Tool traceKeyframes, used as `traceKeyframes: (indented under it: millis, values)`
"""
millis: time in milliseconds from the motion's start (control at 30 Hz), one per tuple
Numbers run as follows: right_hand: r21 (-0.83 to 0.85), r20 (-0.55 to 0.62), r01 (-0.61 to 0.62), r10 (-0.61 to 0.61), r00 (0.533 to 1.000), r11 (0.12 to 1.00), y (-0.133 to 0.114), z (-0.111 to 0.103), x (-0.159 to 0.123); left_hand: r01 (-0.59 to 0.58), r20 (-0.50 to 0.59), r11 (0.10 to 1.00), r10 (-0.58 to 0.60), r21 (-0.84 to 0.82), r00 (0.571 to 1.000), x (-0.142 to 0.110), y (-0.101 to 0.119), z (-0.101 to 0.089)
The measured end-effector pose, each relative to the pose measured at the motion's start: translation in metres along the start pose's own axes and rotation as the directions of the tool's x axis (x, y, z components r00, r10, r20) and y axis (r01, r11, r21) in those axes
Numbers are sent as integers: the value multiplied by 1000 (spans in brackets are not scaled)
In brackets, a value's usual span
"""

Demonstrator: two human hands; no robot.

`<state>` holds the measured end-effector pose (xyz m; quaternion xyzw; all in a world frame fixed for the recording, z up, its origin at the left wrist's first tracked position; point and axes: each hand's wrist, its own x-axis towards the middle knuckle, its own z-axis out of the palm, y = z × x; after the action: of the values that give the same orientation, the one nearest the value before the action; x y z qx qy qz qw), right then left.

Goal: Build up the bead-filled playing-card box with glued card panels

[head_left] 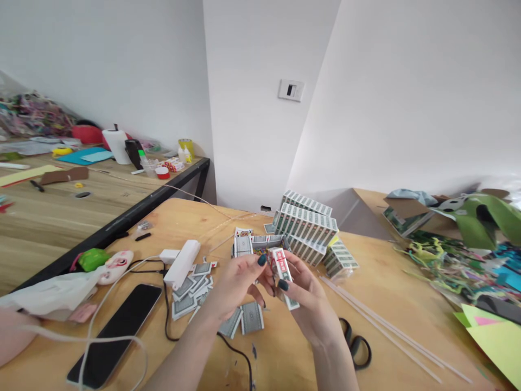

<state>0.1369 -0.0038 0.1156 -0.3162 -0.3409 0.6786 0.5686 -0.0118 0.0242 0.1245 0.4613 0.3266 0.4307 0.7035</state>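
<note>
A small white playing-card box (284, 277) with red print is tilted up in my right hand (303, 293), its thumb pressed along the near face. My left hand (242, 279) is closed with its fingers at the box's left side; what lies between the fingertips is partly hidden. Just behind my hands stands an open box (279, 240) with small coloured contents and a grey-backed card pack (243, 246) at its left. Loose grey-backed playing cards (185, 304) are strewn left of my hands, and more cards (252, 317) lie below them.
Rows of stacked card boxes (307, 222) rise behind my right hand. Scissors (360, 350) and long clear strips (386, 320) lie right. A phone (118, 334), white power strip (183, 264) and cables are left. Another person's arm (14, 334) shows at the left edge.
</note>
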Motion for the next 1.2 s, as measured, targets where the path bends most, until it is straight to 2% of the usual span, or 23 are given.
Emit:
traceKeyframes:
  millis: [200, 367, 500, 700, 900, 1000, 1133, 1200]
  values:
    - [-41, 20, -13, 14, 1000, 999, 5, 0, 0, 4, -86, 1000, -3, 14, 996, 1, -4, 6]
    - [-50, 20, -32, 33, 999, 998, 5, 0, 1, -1, -104, 999, 6, 52, 995, 2, -4, 5]
    - [-36, 30, -66, 67, 997, 997, 2, 1, 1, -51, -78, 995, 58, 81, 995, 1, -4, 5]
    - [137, 16, -99, 98, 995, 986, -1, 0, -1, -97, -29, 990, 100, 99, 995, -1, -8, 6]
    - [210, -35, -119, 129, 991, 971, -12, -11, -1, -75, 45, 958, 65, 276, 997, -5, -4, 4]
    - [192, -40, -127, 137, 990, 973, -19, -17, -1, -159, 48, 933, 152, 324, 987, -6, 0, 1]
    - [226, -46, -131, 145, 988, 965, -23, -20, -1, -357, 40, 858, 369, 369, 929, -7, 2, -9]
    - [229, -61, -131, 148, 987, 964, -22, -20, 0, -401, 88, 836, 399, 375, 913, -8, 4, -14]
